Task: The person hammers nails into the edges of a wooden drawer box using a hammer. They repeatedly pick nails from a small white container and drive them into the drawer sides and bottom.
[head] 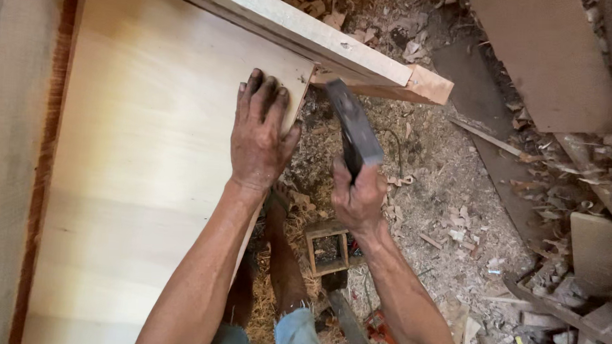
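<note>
My left hand point(258, 136) lies flat, fingers spread, on the near right corner of a pale plywood sheet point(143, 173). My right hand point(358, 197) grips a dark, flat-sided hand tool point(353, 126), raised and blurred, just right of the sheet's edge. The tool's top end sits close under a light wooden batten point(304, 33) that runs along the sheet's far edge. The batten's cut end point(428, 85) sticks out to the right beyond the sheet.
Sawdust, shavings and wood scraps point(447, 197) cover the floor. A small open wooden frame point(327, 247) lies by my bare foot point(286, 259). Boards point(547, 58) and offcuts are piled at the right. A reddish board edge point(46, 149) borders the sheet on the left.
</note>
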